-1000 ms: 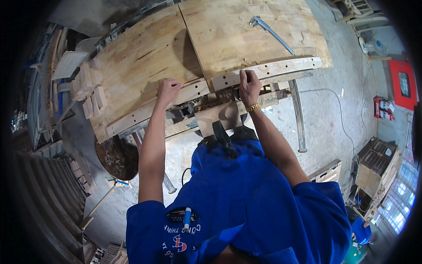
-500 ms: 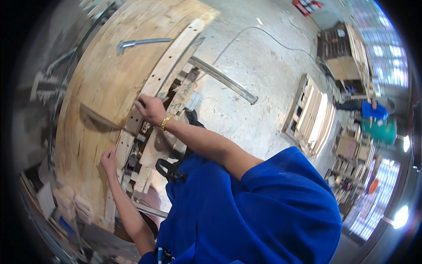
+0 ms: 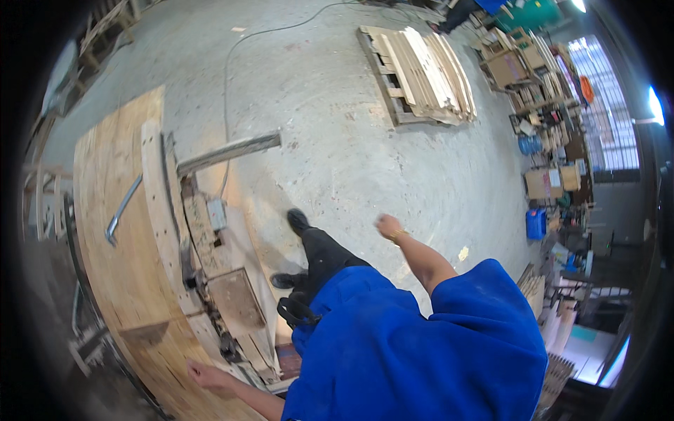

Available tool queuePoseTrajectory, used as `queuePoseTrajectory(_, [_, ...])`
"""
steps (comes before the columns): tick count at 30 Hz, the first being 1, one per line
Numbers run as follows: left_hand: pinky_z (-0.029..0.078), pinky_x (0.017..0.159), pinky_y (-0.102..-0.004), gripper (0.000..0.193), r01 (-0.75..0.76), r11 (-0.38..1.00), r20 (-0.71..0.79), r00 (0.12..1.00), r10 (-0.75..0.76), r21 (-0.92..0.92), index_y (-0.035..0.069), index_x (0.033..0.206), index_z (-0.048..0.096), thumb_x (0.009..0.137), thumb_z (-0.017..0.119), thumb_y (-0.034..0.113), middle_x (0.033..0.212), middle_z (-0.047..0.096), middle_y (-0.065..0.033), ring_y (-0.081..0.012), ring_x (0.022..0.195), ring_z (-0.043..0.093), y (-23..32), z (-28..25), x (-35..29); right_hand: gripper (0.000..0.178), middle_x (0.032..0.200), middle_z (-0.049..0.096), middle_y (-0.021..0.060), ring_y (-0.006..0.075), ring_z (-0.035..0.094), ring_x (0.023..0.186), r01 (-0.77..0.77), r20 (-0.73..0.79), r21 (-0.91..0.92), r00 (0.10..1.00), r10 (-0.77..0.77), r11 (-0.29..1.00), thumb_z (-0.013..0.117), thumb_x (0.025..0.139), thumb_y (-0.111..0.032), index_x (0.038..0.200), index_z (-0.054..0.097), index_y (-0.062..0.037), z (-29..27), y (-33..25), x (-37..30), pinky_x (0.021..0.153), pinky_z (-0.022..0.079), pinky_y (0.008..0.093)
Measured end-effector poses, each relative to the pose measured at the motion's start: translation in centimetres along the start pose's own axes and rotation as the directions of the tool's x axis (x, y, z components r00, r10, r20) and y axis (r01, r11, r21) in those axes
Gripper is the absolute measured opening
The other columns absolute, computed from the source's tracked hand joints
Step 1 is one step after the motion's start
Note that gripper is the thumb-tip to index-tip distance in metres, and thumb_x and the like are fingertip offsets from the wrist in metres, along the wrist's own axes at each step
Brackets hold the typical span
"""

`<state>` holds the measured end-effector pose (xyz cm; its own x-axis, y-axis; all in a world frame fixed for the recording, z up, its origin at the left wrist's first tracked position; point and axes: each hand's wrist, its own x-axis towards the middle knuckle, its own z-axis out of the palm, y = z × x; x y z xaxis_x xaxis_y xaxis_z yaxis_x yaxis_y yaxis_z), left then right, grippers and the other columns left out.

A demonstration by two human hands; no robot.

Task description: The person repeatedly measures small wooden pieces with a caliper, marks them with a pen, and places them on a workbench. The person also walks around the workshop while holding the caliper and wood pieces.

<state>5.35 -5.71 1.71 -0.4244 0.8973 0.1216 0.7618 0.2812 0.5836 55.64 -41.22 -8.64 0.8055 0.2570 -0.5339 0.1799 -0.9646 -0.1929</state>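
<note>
My left hand point(image 3: 208, 377) is closed, fingers curled together, over the near part of a large plywood sheet point(image 3: 105, 161) on the workbench. Whatever its fingers might hold is hidden. Well to the right, above the concrete floor and away from the bench, my right hand point(image 3: 388, 226) hangs in a loose fist with a gold bracelet at the wrist. Its palm side does not show. A metal caliper point(image 3: 125, 207) lies on the sheet. Along the sheet's edge runs a narrow wooden strip point(image 3: 158, 189) with dark holes.
A metal bar point(image 3: 228, 153) juts out from the bench over the floor. Wooden slats are stacked on a pallet point(image 3: 385, 84). A cable point(image 3: 227, 77) crosses the floor. Shelves with boxes point(image 3: 544, 184) and a blue container point(image 3: 536, 224) line the right; another person stands far back.
My body and view have turned to the right. My right hand has left the holed strip and swung out over the floor. My left hand stays by the sheet, still closed.
</note>
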Motion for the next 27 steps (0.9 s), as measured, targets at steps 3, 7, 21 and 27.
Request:
queuePoseTrajectory(3, [0.047,0.078,-0.036,0.025,-0.271,0.914,-0.032,0.961,0.274,-0.302,-0.01,0.098,0.06,0.089,0.053,0.013,0.094,0.062,-0.0183,-0.0278,0.086,0.058,8.4,0.3,-3.7,0.034,0.096,0.062,0.0261,0.0392,0.058,0.097,-0.414,0.063,-0.017,0.908,0.415,0.91,0.053,0.075,-0.027,0.09,0.064,0.0024,-0.5,10.3,-3.1,0.086,0.046,0.0425])
queuePoseTrajectory(7, [0.045,0.078,-0.0363,0.014,-0.491,0.718,0.192,0.743,0.641,-0.493,-0.011,0.09,0.058,0.085,0.05,0.0,0.091,0.056,-0.0164,-0.0276,0.085,0.054,23.1,5.4,-15.3,0.033,0.101,0.062,0.0228,0.0377,0.058,0.097,-0.388,0.232,0.122,0.906,0.354,0.914,0.054,0.075,-0.026,0.093,0.065,-0.0007,-1.2,13.3,0.9,0.087,0.045,0.0421])
queuePoseTrajectory(21, [0.043,0.067,-0.0245,0.013,-0.122,0.941,0.872,0.353,0.338,-0.315,-0.003,0.088,0.065,0.083,0.057,0.006,0.08,0.058,-0.0045,-0.0116,0.073,0.053,44.9,39.6,-43.5,0.018,0.072,0.064,0.0107,0.0176,0.062,0.06,0.03,-0.072,0.579,0.997,0.015,0.815,0.055,0.079,-0.016,0.085,0.063,-0.0012,-17.7,15.6,44.6,0.059,0.049,0.0307])
queuePoseTrajectory(27, [0.041,0.057,-0.0223,0.018,-0.163,0.986,0.973,0.232,0.004,0.035,-0.002,0.096,0.063,0.085,0.057,0.011,0.07,0.056,-0.0011,-0.0082,0.062,0.049,52.3,54.4,-51.9,0.02,0.085,0.064,0.0178,0.0344,0.061,0.083,-0.091,-0.051,0.598,0.987,0.152,0.796,0.058,0.078,-0.02,0.087,0.064,-0.0039,-14.8,18.3,73.0,0.074,0.048,0.0402])
